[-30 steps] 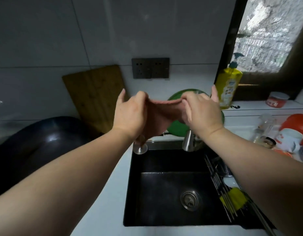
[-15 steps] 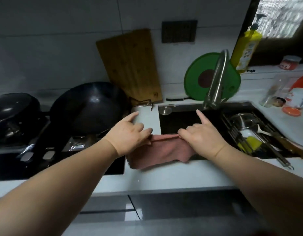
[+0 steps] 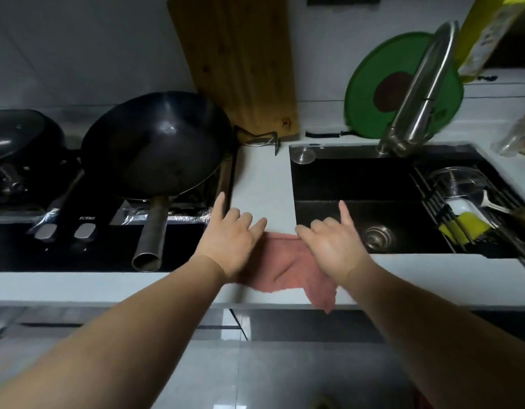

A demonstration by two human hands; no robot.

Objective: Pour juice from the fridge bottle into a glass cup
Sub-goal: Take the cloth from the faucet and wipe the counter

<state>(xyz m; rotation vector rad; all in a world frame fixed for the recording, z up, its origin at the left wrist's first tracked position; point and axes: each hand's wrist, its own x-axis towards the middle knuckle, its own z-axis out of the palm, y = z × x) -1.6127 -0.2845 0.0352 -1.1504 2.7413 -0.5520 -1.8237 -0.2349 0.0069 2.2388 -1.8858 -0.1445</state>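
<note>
While the pink cloth (image 3: pixel 288 267) lay on the front part of the white counter (image 3: pixel 261 178), on the strip between the stove (image 3: pixel 19 246) and the sink (image 3: pixel 344 178), it was held at its far edge by both hands. The left hand (image 3: pixel 230 243) was set on the left end of that edge, its fingers curled and its thumb pointed toward the middle, with only the small finger stretched out straight. The right hand (image 3: pixel 332 249) was set on the right end in the same manner (small finger straight, the others bent, thumb toward the middle). The cloth seemed to be pinched between thumb and bent fingers on each side, though the grip itself was hidden under the hands. One near corner of the cloth hung over the front edge of the counter.

Where the juice bottle and the glass cup stood could not be told from this view.

On the stove a dark wok (image 3: pixel 158 146) was placed, its handle pointed toward the person, and a second dark pan (image 3: pixel 19 134) was seen to its left. A wooden cutting board (image 3: pixel 237 60) was leaned against the wall behind the counter. Behind the sink a green round board (image 3: pixel 364 93) was leaned, and the steel faucet (image 3: pixel 423 87) was tilted in front of it. A yellow bottle (image 3: pixel 488 31) stood on the ledge at the upper right. A wire rack (image 3: pixel 432 202) with dishes was laid in the right side of the sink.
</note>
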